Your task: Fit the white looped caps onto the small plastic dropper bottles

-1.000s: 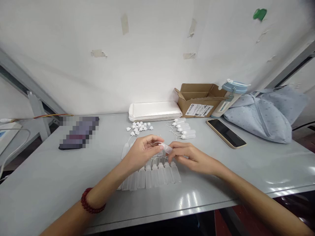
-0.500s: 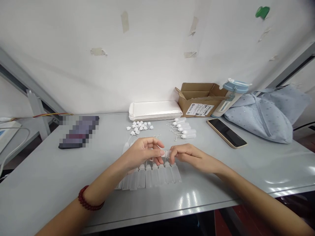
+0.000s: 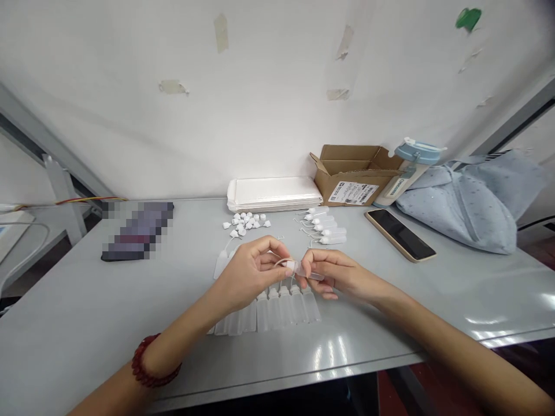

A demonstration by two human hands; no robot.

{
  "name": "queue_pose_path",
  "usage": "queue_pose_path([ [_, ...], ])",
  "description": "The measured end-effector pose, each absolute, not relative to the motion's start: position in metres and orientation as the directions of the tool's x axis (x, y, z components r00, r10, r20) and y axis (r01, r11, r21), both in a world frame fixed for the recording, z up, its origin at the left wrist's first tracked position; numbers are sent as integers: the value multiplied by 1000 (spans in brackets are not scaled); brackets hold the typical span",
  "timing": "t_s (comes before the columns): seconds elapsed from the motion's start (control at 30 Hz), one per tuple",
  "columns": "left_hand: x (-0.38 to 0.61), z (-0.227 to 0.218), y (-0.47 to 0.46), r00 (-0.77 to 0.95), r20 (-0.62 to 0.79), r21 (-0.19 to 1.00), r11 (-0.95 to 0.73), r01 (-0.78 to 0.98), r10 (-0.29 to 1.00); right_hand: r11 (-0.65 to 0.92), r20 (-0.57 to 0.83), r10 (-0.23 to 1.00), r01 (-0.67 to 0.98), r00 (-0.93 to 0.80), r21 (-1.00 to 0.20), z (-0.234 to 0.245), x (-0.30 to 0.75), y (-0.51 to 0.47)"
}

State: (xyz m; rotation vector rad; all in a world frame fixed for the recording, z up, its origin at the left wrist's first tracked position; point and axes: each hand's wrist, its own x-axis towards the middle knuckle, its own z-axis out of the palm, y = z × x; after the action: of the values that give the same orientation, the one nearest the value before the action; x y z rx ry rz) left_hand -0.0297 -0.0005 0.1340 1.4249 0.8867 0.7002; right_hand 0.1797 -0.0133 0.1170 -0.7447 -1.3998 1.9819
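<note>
Over the table's middle, my right hand (image 3: 338, 274) is closed round a small translucent plastic squeeze bottle (image 3: 318, 277), which lies sideways with its neck to the left. My left hand (image 3: 251, 271) pinches the white cap (image 3: 291, 265) at that neck, and a thin tube curves from it under the fingers. Beneath my hands a row of similar bottles (image 3: 286, 308) lies side by side, their upper ends partly covered. Loose white caps (image 3: 249, 221) are scattered farther back. Several capped bottles (image 3: 333, 235) with thin tubes lie behind my right hand.
A flat white stack (image 3: 273, 190) rests against the wall beside an open cardboard box (image 3: 353, 185). To the right are a phone (image 3: 401, 234), a drinking bottle with a blue lid (image 3: 418, 151) and a pale blue bag (image 3: 459, 208). A dark, blurred-out item (image 3: 141, 231) lies left.
My right hand has turned and its fingers have spread somewhat, showing more of the bottle. A curved tube now shows at my left fingertips, which remain on the cap.
</note>
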Motion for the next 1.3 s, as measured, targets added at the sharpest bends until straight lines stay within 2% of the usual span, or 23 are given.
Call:
queue_pose_path([
  [0.17, -30, 137, 1, 504, -115, 991, 62, 121, 856, -281, -84, 739, -193, -668, -940, 118, 179, -12],
  [0.4, -28, 137, 1, 564, -182, 952, 0, 307, 806, -212, -72, 754, -138, -653, -968, 123, 180, -14],
  [0.63, -30, 142, -3, 592, -38, 946, -162, 281, 805, -228, -65, 752, -165, -655, -960, 123, 181, -14],
  [0.8, -28, 138, -2, 550, -95, 945, -98, 312, 829, -204, -57, 750, -148, -659, -968, 124, 181, -14],
  [0.97, -28, 136, -3, 595, -117, 951, -84, 299, 795, -160, -58, 742, -92, -668, -983, 124, 181, -15],
  [1.2, -28, 135, -5, 594, -3, 957, -170, 236, 805, -223, -132, 750, -61, -648, -973, 125, 178, -17],
  [1.3, -27, 135, -5, 527, -3, 963, -140, 231, 850, -109, -72, 804, -28, -590, -994, 123, 177, -15],
])
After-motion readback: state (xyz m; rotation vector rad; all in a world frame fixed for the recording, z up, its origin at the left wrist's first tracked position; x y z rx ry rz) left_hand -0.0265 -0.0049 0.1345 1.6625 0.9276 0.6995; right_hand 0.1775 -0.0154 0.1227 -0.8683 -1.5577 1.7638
